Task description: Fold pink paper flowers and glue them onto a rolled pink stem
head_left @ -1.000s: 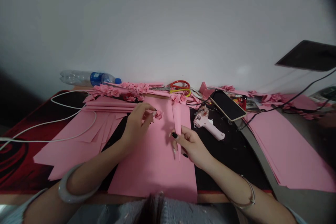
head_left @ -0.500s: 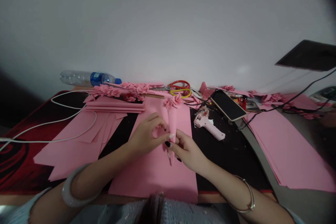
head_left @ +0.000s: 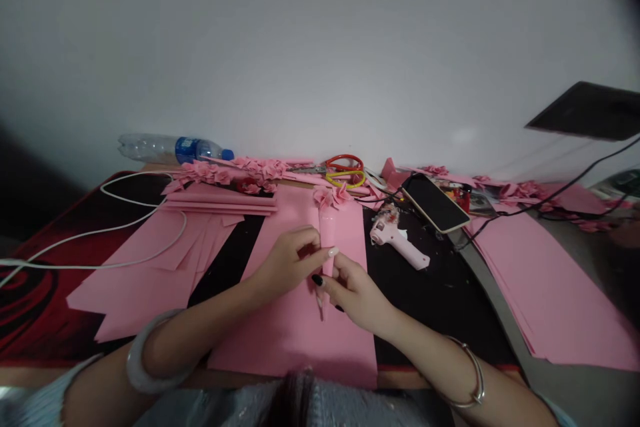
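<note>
Both my hands hold a slim pink paper cone [head_left: 327,230] upright over a pink sheet [head_left: 300,340]. Folded pink paper flowers [head_left: 332,196] show at its wide top end, and its narrow tip points towards me. My left hand [head_left: 295,255] has its fingers curled round the cone's left side, thumb pressed on its front. Lower down, my right hand [head_left: 357,293] pinches it from the right, with the dark-nailed thumb in front. Some of the fingers behind the cone are hidden.
Right of my hands lies a pink glue gun [head_left: 400,240], beside a phone [head_left: 435,203]. Red-and-yellow-handled scissors [head_left: 345,172] lie at the back. Paper sheets [head_left: 145,280] and a white cable [head_left: 100,267] are on the left; more sheets [head_left: 555,287] are stacked right. A plastic bottle [head_left: 150,148] lies by the wall.
The fingers of my left hand have closed in round the cone, where they arched away from it before. My right hand keeps its pinch in nearly the same place.
</note>
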### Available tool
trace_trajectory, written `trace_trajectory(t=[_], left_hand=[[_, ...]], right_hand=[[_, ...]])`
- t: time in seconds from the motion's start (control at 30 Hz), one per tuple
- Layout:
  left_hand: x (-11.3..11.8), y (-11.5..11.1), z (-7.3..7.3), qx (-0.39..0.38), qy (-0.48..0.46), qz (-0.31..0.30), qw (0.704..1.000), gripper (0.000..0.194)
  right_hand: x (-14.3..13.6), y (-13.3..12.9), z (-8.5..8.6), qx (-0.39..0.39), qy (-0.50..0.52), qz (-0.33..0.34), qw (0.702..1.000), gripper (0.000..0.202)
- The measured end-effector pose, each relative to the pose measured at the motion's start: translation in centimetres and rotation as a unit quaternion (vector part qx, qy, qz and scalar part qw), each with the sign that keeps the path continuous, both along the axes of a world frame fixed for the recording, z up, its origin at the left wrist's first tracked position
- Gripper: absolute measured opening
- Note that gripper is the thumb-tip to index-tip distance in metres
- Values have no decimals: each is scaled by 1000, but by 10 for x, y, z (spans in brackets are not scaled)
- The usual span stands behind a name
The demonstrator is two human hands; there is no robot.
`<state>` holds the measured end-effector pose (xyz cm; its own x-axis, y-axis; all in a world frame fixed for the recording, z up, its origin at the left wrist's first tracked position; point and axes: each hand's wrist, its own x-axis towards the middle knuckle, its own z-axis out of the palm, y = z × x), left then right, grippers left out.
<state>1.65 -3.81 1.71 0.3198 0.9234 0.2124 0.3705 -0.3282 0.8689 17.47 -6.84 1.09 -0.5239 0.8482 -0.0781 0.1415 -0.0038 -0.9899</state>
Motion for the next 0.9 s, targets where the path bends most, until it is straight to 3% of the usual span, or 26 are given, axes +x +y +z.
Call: trace_trajectory(t=[0.4, 0.67, 0.77, 0.9], left_hand=[[-5, 2, 1, 61, -9, 7, 998, 30], [-17, 11, -2, 40, -111, 156, 981, 11], [-25, 21, -4, 9, -177, 207, 962, 15], [-37, 33, 1, -21, -225, 232, 946, 27]], right_hand=[[0, 6, 1, -91, 109, -26, 990, 23], [3, 8, 1, -74, 129, -51, 988, 21], [4, 8, 1, -78, 140, -65, 985, 22], [4, 9, 0, -92, 162, -72, 980, 23]])
